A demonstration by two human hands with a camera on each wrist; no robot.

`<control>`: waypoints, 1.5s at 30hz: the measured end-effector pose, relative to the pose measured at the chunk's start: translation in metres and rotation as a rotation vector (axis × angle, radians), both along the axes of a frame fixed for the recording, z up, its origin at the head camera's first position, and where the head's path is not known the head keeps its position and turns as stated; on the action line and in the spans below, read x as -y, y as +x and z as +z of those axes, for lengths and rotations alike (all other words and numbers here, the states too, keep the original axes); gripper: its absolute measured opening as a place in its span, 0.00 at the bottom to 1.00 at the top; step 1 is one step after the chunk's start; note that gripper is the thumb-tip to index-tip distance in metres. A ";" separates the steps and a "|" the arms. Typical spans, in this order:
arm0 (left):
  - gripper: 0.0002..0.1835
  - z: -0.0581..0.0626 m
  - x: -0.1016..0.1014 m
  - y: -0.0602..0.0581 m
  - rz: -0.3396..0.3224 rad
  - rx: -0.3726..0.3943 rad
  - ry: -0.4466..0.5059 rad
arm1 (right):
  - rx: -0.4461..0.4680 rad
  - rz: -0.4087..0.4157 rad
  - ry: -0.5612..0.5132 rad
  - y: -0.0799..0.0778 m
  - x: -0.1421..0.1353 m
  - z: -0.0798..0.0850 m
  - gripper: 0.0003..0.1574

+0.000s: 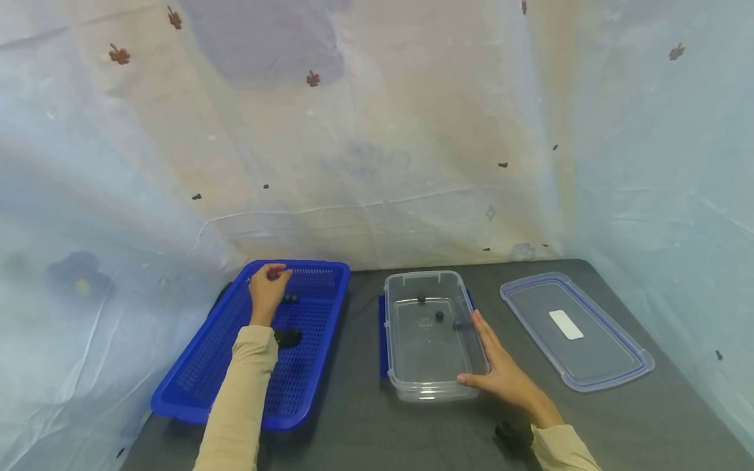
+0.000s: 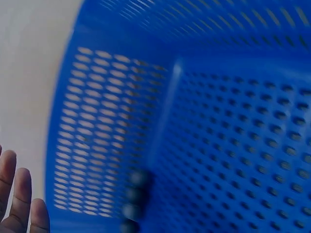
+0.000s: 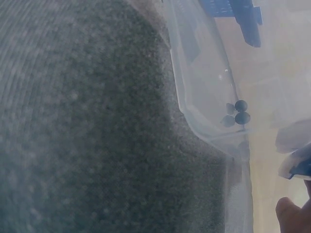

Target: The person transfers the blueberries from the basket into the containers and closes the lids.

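In the head view my left hand [image 1: 269, 292] is over the far part of a blue perforated basket [image 1: 318, 373], with its fingers bent. Several small dark balls [image 2: 137, 194] lie by the basket wall in the left wrist view, apart from the fingertips [image 2: 40, 213] at the left edge. No object shows in that hand. My right hand [image 1: 501, 369] rests along the right side of a clear plastic box [image 1: 427, 391], fingers extended and the thumb at its near rim. Inside the lidless box are three small dark balls [image 1: 439, 316].
Right of the box lies a clear lid [image 1: 601, 360] with a blue seal and a white label. Blue flaps [image 1: 383, 340] show along the box's sides. Patterned sheeting [image 1: 412, 163] hangs behind the dark grey table [image 1: 365, 432] and at both sides.
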State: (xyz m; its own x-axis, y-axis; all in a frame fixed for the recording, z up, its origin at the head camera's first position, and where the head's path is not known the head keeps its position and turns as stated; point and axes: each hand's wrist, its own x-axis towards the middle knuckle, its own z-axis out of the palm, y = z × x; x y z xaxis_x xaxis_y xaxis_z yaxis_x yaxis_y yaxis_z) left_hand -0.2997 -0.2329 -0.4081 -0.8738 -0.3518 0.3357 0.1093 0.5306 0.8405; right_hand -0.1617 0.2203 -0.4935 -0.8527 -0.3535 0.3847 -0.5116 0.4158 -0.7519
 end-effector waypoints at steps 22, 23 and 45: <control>0.20 -0.053 0.011 -0.002 0.003 0.282 -0.090 | -0.003 0.002 -0.009 0.000 -0.001 -0.002 0.74; 0.20 -0.054 0.011 -0.004 0.004 0.283 -0.091 | -0.003 0.006 -0.011 0.000 -0.001 -0.003 0.74; 0.22 -0.080 0.002 -0.020 0.032 0.356 -0.153 | -0.011 0.004 -0.024 0.001 0.000 0.000 0.75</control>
State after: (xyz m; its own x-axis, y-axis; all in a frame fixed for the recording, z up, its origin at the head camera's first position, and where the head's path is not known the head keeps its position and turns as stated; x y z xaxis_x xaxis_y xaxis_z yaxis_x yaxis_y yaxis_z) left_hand -0.3197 -0.2352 -0.4883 -0.9346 -0.3499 0.0639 -0.1937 0.6514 0.7336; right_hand -0.1612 0.2205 -0.4939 -0.8471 -0.3475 0.4020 -0.5212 0.3959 -0.7561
